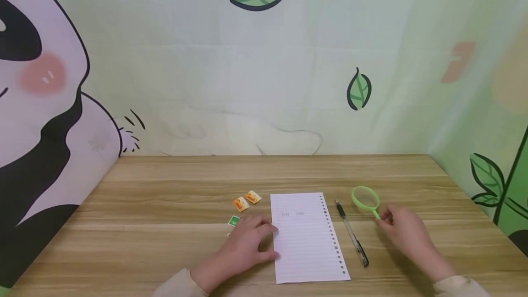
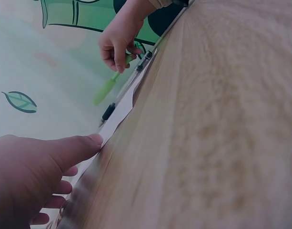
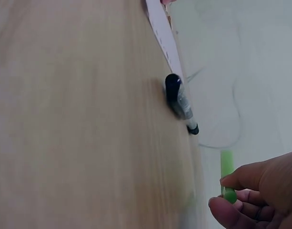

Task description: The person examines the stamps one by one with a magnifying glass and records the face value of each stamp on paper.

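A small magnifying glass (image 1: 365, 198) with a light green frame is in my right hand (image 1: 406, 229), at the right of the head view. Thumb and fingers pinch the end of its handle (image 3: 226, 164), and the round lens points away to the upper left. My left hand (image 1: 247, 243) rests at the left edge of a lined sheet of paper (image 1: 307, 249), thumb and index fingertips touching it, the fingers relaxed. Two short handwritten marks stand near the sheet's top, too small to read. Between the sheet and my right hand lies a clear pen (image 1: 352, 233) with black ends.
Two small orange-and-white stamp-like pieces (image 1: 241, 204) lie beyond my left hand. A green one (image 1: 233, 221) lies nearer, beside the fingers, with another pale edge partly hidden under the hand. The wood-grain table (image 1: 165, 196) meets a painted backdrop (image 1: 198, 81) at the back.
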Demonstrator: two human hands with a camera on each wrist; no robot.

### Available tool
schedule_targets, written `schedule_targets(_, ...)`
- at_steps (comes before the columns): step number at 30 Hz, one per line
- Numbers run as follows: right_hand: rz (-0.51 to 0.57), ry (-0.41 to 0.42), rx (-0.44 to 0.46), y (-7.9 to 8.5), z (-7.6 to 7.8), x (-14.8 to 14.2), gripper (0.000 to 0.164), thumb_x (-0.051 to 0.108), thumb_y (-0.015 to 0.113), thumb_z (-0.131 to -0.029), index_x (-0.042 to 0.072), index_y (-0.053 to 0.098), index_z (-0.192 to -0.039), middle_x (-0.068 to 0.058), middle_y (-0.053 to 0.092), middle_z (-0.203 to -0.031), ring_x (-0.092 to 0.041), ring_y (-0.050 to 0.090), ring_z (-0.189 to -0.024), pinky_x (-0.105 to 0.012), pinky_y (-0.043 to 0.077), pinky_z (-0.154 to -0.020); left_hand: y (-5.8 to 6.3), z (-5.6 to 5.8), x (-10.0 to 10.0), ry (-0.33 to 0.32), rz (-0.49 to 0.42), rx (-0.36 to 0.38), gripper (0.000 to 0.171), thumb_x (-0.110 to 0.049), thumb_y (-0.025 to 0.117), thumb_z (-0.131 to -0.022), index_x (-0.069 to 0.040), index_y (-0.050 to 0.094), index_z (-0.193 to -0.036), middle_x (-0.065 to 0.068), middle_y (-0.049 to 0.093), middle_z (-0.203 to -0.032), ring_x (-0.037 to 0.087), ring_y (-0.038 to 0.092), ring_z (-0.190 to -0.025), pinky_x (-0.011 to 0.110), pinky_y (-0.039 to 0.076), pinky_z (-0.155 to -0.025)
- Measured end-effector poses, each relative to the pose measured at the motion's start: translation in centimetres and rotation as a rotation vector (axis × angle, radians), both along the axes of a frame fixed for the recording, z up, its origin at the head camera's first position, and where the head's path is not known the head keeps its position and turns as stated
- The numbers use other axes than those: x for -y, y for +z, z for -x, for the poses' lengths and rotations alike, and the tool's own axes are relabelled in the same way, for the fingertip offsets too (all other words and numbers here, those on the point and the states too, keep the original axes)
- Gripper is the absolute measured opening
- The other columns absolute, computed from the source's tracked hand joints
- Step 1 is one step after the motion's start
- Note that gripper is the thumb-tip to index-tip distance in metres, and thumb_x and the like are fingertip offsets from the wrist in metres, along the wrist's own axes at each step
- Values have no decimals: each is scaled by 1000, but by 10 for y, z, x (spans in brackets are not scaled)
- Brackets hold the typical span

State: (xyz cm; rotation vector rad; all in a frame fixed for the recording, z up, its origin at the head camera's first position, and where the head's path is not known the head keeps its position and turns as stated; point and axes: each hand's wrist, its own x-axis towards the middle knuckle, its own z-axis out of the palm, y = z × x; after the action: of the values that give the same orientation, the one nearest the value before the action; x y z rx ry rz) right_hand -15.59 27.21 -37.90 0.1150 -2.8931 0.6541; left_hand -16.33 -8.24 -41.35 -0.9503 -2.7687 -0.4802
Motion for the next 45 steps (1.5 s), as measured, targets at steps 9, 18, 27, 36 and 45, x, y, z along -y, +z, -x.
schedule_targets(9,20,-40,102,-10,-1,-6,7,8,64,-84,4,58,-82,0,57,-65,-9,54,-47,-24,43,-45,0,1,0,-7,14,4,46,-44,77,-76,-14,69,-109,-1,60,-113,17,54,-107,40,40,-102)
schedule_targets(18,56,-57,171,-14,-2,-8,13,9,65,-85,3,54,-84,-2,56,-64,-11,54,-41,-26,46,-43,1,1,1,-12,21,-1,45,-44,76,-76,-15,69,-109,0,60,-114,17,54,-109,40,40,-103)
schedule_targets(27,-78,-38,139,-7,1,-12,19,24,67,-85,10,57,-77,2,53,-63,-14,44,-57,-27,33,-51,1,0,0,-12,24,8,45,-45,76,-76,-15,69,-109,0,60,-114,17,54,-109,40,41,-103)
schedule_targets(36,-42,12,46,8,9,0,15,21,60,-89,5,60,-87,1,57,-69,-12,46,-57,-25,35,-49,0,0,0,-8,25,14,45,-45,76,-76,-15,69,-109,-1,60,-114,17,54,-109,40,40,-103)
schedule_targets(45,-1,167,17,10,16,18,19,17,67,-87,4,63,-100,1,63,-80,-9,55,-69,-22,44,-57,0,-1,1,-6,19,23,45,-46,76,-77,-15,69,-110,-1,60,-114,17,54,-109,41,40,-103)
